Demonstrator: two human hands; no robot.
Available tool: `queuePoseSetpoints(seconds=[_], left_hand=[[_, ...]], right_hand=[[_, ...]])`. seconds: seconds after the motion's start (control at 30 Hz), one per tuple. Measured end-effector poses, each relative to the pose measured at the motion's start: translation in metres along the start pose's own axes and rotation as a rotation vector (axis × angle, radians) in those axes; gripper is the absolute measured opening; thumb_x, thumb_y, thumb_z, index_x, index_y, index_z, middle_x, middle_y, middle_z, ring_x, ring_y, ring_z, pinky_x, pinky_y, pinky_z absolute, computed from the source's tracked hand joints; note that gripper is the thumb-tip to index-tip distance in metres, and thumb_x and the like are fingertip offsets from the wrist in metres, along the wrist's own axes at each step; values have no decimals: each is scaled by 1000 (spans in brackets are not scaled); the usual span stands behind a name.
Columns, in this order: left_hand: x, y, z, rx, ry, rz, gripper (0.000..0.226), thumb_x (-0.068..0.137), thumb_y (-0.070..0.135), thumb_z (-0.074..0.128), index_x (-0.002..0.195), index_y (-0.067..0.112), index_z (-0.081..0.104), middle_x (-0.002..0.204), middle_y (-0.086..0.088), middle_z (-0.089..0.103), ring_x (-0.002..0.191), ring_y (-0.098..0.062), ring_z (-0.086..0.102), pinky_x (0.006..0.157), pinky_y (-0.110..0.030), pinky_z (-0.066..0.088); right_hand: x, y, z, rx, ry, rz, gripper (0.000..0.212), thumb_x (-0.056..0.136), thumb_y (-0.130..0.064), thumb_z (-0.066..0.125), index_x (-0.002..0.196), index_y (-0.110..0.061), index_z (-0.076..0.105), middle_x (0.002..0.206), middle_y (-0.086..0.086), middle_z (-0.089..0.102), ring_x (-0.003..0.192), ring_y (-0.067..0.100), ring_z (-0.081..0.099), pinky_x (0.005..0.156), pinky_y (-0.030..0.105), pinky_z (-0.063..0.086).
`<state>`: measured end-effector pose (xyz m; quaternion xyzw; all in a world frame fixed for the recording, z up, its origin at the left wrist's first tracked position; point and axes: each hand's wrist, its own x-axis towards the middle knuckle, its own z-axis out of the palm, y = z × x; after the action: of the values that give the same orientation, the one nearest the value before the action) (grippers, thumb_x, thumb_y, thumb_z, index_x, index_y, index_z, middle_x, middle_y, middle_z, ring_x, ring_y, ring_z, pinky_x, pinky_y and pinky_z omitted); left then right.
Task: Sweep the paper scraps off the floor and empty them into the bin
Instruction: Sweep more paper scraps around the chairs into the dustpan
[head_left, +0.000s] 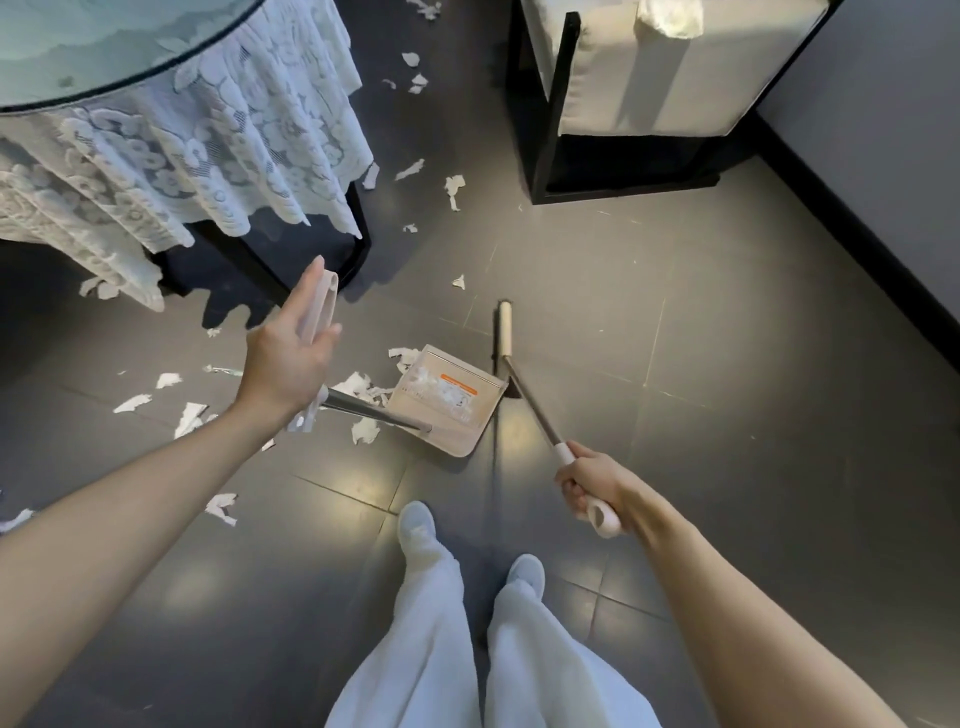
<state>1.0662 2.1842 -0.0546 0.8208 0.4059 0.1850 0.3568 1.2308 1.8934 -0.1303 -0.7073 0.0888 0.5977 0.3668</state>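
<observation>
A beige dustpan (447, 400) lies on the dark tiled floor in front of my feet, with some white scraps inside it. Its long handle (322, 312) rises to my left hand (288, 358), whose straight fingers rest against the pale grip. My right hand (597, 488) grips the pale end of a broom handle; the broom head (505, 327) stands on the floor just right of the dustpan. White paper scraps (363, 387) lie to the left of the pan, with more paper scraps (452, 189) scattered farther off. No bin is in view.
A round glass table with a white lace cloth (208, 156) fills the upper left, close to my left hand. A black-framed chair with a pale cushion (649, 78) stands at the top right. A grey wall with black skirting (857, 244) runs along the right.
</observation>
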Motion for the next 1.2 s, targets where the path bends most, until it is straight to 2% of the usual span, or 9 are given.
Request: queuePoseSetpoints(seconds=[0.1, 0.23, 0.37, 0.5, 0.63, 0.77, 0.93, 1.03, 1.2], left_hand=[[23, -19, -26, -29, -48, -5, 64, 92, 15, 60, 144, 44, 36, 118, 51, 37, 115, 2, 51, 98, -12, 37], [62, -46, -60, -68, -146, 3, 64, 93, 17, 61, 142, 50, 36, 118, 52, 36, 120, 5, 46, 94, 0, 32], [105, -64, -85, -40, -234, 14, 65, 94, 20, 60, 137, 60, 33, 108, 63, 34, 110, 22, 43, 91, -3, 35], [145, -74, -101, -5, -209, -2, 71, 92, 21, 61, 125, 76, 29, 101, 53, 47, 91, 4, 61, 81, -11, 45], [182, -86, -107, -67, -182, -29, 77, 92, 13, 61, 121, 78, 31, 99, 62, 39, 90, 35, 43, 75, 9, 28], [208, -99, -117, -45, -179, -37, 77, 91, 12, 62, 125, 74, 32, 101, 64, 37, 90, 27, 46, 77, 10, 27], [219, -117, -136, -31, -150, -34, 70, 92, 13, 63, 136, 58, 32, 124, 47, 34, 101, 30, 42, 81, 10, 25], [224, -130, -152, -28, -119, -74, 69, 92, 13, 63, 135, 58, 33, 133, 34, 34, 69, 17, 47, 67, 10, 28], [222, -158, -183, -12, -104, -84, 67, 92, 12, 61, 139, 53, 35, 135, 21, 39, 75, 10, 51, 66, 12, 25]], right_hand=[[3, -17, 29, 23, -40, -14, 69, 89, 9, 40, 148, -24, 29, 53, 2, 36, 32, 9, 33, 35, 15, 32], [11, -71, 57, 61, -38, -50, 60, 89, 10, 43, 142, -18, 39, 52, 2, 35, 32, 8, 31, 33, 15, 29], [20, -131, 86, 61, 27, -86, 58, 90, 12, 42, 142, -15, 39, 48, 2, 36, 27, 6, 31, 30, 12, 27], [37, -182, 107, -112, 121, -163, 52, 90, 11, 43, 138, -8, 42, 57, 6, 40, 35, 11, 35, 31, 15, 30], [77, -232, 112, -354, 203, -212, 45, 93, 3, 39, 137, -3, 39, 54, 9, 44, 37, 17, 38, 33, 21, 32], [121, -265, 118, -535, 219, -190, 49, 87, 5, 35, 135, -4, 39, 52, 11, 47, 36, 20, 41, 38, 24, 34], [142, -284, 130, -579, 91, -68, 29, 90, 5, 37, 118, 5, 46, 52, 8, 46, 39, 17, 41, 37, 22, 34], [134, -282, 137, -520, 11, 26, 25, 93, 6, 34, 110, -8, 45, 46, 5, 40, 33, 12, 35, 35, 16, 30], [117, -256, 162, -367, -13, 117, 35, 90, 10, 37, 98, -25, 40, 38, 1, 38, 30, 8, 33, 35, 14, 31]])
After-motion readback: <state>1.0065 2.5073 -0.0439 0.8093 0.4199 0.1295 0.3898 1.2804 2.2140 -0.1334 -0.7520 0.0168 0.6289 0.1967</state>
